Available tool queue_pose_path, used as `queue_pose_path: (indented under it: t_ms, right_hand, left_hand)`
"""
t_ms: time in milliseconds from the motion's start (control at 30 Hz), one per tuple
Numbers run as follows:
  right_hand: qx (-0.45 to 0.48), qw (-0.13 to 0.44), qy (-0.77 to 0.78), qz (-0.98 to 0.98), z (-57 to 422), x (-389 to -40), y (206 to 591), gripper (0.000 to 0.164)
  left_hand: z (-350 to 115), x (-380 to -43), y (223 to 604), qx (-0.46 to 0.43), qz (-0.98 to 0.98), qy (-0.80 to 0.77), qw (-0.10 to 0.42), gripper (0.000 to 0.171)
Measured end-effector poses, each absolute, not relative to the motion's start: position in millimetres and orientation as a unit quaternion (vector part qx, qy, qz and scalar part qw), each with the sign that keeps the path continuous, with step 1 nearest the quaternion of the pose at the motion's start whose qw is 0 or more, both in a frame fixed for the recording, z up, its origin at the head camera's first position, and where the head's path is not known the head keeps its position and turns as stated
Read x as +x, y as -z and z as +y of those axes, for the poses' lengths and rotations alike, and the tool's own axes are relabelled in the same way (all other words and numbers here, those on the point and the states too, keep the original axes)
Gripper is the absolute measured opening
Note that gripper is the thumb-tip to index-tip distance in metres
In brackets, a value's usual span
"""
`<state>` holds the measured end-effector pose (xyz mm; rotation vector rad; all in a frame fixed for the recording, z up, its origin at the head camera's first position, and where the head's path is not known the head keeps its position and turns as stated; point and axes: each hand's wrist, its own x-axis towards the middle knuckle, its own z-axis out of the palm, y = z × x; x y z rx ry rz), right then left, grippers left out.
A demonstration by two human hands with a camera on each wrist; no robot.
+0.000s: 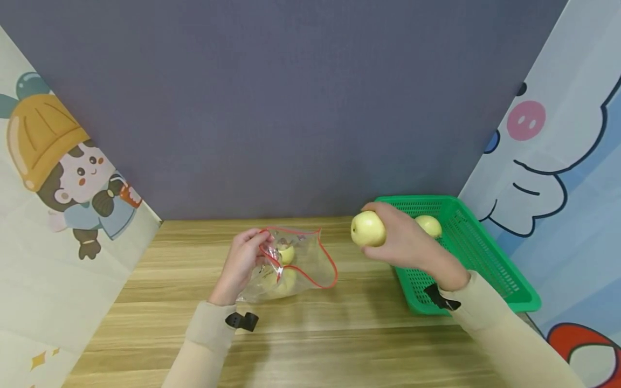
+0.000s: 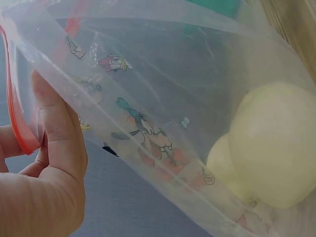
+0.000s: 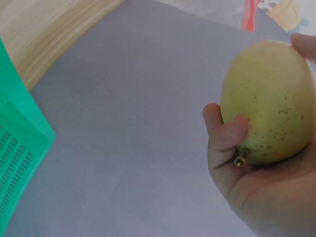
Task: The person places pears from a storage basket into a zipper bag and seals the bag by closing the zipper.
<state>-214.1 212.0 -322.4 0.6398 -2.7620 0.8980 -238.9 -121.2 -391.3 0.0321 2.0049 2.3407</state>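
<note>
My left hand (image 1: 242,258) pinches the red-edged rim of a clear zip bag (image 1: 310,258) printed with small cartoon figures. The bag's mouth gapes toward the right. Inside it lie two pale yellow pears (image 2: 276,143), one partly behind the other in the left wrist view. A speckled yellow pear (image 3: 269,103) with a short stem is gripped by my right hand (image 1: 402,237), its thumb and fingers around the sides. That hand is held up between the bag and a green basket (image 1: 521,293), overlapping the basket's left side in the head view.
One more pear (image 1: 428,226) sits in the green basket at the right. Bag and basket are on a wood-grain table (image 1: 310,350). A grey panel (image 1: 301,108) rises behind, with cartoon-printed sheets (image 1: 29,280) along both sides.
</note>
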Motion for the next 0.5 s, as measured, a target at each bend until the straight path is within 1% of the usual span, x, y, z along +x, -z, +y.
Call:
queue_pose_path:
  t_ms: [233,500]
  right_hand:
    - [0.241,0.094,-0.277,-0.925,202,-207,325,0.064]
    - [0.276,0.142,-0.230,-0.922,190,-200,334,0.064]
  left_hand:
    - [-121,-239,391,0.013,0.652,-0.757,0.028,0.019]
    - [-121,-239,392,0.016,0.656,-0.754,0.029,0.021]
